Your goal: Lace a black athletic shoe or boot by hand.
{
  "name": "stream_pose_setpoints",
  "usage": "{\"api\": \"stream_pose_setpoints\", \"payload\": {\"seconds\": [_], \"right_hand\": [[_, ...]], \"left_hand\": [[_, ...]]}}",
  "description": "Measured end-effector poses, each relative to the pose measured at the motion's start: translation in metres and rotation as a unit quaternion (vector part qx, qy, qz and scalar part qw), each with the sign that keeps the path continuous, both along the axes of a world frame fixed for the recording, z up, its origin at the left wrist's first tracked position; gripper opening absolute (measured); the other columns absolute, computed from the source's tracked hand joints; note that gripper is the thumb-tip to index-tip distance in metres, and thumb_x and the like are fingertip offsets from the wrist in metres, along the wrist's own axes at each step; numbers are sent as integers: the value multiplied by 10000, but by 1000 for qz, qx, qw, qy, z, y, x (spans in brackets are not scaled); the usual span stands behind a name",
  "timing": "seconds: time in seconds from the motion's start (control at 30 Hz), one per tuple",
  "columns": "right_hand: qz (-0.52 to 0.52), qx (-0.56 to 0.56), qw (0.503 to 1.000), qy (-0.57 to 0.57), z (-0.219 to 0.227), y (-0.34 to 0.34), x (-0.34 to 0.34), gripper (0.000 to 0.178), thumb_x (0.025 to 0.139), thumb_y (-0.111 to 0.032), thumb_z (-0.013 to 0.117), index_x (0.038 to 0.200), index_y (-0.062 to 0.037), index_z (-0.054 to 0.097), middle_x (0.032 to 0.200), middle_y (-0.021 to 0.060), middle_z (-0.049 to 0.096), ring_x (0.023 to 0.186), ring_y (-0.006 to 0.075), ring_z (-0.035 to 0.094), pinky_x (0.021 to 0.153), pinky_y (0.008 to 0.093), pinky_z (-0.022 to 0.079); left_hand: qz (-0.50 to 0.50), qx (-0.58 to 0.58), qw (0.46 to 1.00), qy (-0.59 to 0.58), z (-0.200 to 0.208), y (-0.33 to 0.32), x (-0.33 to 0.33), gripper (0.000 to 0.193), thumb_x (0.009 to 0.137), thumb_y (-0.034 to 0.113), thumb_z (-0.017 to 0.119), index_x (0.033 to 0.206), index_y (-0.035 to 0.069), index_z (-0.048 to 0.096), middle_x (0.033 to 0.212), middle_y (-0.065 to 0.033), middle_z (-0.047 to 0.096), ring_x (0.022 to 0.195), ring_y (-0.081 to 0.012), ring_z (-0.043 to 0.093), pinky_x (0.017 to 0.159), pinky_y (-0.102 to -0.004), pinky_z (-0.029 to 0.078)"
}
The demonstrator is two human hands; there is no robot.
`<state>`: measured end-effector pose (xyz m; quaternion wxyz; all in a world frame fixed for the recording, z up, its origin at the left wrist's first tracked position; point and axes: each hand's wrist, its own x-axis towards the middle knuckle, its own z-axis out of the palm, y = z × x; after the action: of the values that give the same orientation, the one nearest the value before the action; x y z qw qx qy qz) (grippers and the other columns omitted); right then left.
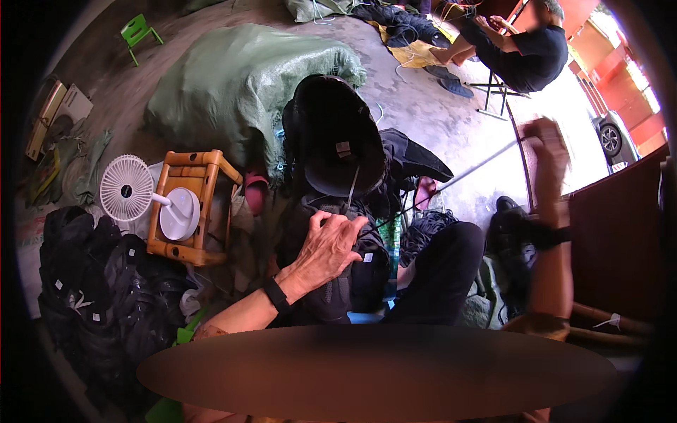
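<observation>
A black padded fabric piece [328, 292] lies over my lap, its deep hollow upper part [338, 144] gaping upward with a white label inside. My left hand [330, 243] rests on it, fingers bent and gripping the dark fabric; the fingertips are partly hidden. Just beyond them a thin pale strip [353, 187] stands up. Raised far out at the right, my right hand [546, 148] is blurred but closed around the end of a thin cord [483, 163]. That cord stretches taut, slanting down toward the fabric beside my left hand.
At left a white fan [182, 213] lies on a bamboo stool [187, 250], near piled black fabric pieces [106, 282]. A large green wrapped bundle [233, 84] sits ahead. Far right, another person [539, 56] sits on a folding stool [497, 92]. A green chair [137, 32] stands far left.
</observation>
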<state>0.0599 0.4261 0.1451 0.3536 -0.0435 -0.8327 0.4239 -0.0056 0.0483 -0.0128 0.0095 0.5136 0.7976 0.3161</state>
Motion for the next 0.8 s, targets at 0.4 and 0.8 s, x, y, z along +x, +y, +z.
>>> {"api": "stream_pose_setpoints", "payload": {"seconds": [0.4,0.8], "right_hand": [[-143,-464,874,34,-88,104,168,200,995,-212,559,1066,-25,564,1108,93,614,1006,205,609,894,355,505],[80,-383,889,-238,-113,-147,58,128,992,-179,561,1001,-51,570,732,38,616,591,85,556,548,215,458]], "left_hand": [[-34,-31,997,55,13,-28,-16,611,778,83,717,1341,34,485,1373,-100,524,1358,-277,415,1101,-470,322],[-164,-133,969,124,46,-31,-68,105,805,86,582,782,94,480,827,-42,459,867,-194,513,756,-371,377]]}}
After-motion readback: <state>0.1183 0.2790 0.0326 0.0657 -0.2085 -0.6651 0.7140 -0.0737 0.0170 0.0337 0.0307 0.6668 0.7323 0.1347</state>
